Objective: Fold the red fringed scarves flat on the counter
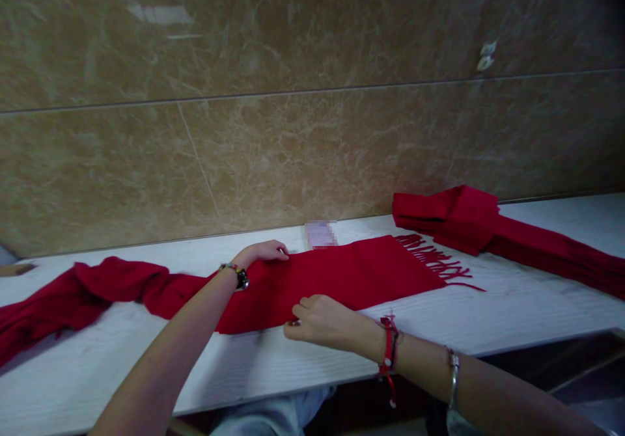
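A red scarf (351,270) lies lengthwise on the white table, flat in the middle and toward its fringed right end. Its left part is bunched and wrinkled. My left hand (266,251) is at the scarf's far edge, fingers curled and closed on the cloth there. At the near edge, my right hand (322,319) is closed too, thumb and fingers pinched at the fabric's border. The exact grip of both hands is partly hidden.
A stack of folded red scarves (463,224) lies at the right against the tiled wall (303,143). A small pale packet or paper (321,234) sits behind the flat scarf. The white tabletop (390,325) ends at a near edge above my lap.
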Demonstrator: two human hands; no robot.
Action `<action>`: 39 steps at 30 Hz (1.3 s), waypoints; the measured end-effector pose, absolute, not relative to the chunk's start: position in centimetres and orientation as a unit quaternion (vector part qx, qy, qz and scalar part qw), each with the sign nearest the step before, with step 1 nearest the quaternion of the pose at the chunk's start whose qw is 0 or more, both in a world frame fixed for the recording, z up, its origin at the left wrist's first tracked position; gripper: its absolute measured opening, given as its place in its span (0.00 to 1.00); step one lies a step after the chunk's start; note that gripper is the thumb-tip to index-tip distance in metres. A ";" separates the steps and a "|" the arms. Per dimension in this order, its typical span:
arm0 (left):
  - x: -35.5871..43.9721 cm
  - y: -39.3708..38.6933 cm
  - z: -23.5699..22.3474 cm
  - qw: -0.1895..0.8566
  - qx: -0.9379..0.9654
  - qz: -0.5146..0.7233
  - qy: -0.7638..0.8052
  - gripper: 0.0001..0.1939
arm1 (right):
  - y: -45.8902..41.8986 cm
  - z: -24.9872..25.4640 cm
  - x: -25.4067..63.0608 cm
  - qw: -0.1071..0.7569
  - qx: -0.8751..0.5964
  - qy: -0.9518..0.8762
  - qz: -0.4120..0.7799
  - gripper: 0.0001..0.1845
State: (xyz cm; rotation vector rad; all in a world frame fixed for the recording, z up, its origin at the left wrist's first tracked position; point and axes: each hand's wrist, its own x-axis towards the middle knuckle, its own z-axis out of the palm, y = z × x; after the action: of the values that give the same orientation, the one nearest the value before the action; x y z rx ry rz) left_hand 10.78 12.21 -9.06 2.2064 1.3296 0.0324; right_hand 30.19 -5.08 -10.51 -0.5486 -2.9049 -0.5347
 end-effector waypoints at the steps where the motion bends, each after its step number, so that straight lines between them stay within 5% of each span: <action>1: 10.9 12.3 -9.0 0.284 0.821 0.015 0.495 0.14 | -5.0 -10.6 30.3 0.069 -0.181 -0.964 -0.179 0.07; 10: 11.1 11.9 -8.0 0.332 0.816 0.051 0.470 0.19 | -4.9 -10.5 30.2 0.108 -0.261 -0.940 -0.192 0.05; 16: 12.2 12.0 -5.7 0.408 0.758 0.179 0.476 0.23 | -5.5 -8.0 32.1 0.133 -0.301 -0.922 -0.203 0.10; 26: 23.8 12.4 0.1 0.466 0.735 0.276 0.408 0.17 | -6.4 -4.8 42.1 0.156 -0.424 -0.840 -0.300 0.08; 39: 38.4 16.3 -6.4 0.420 0.784 0.168 0.425 0.15 | -5.2 -10.5 52.3 0.074 -0.561 -0.801 -0.194 0.09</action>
State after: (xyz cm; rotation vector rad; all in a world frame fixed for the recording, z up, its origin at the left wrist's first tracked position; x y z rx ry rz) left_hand 38.39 16.25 -6.38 1.9665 1.0647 0.4211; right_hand 52.29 -5.17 -10.51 -1.6842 -2.4056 -0.5809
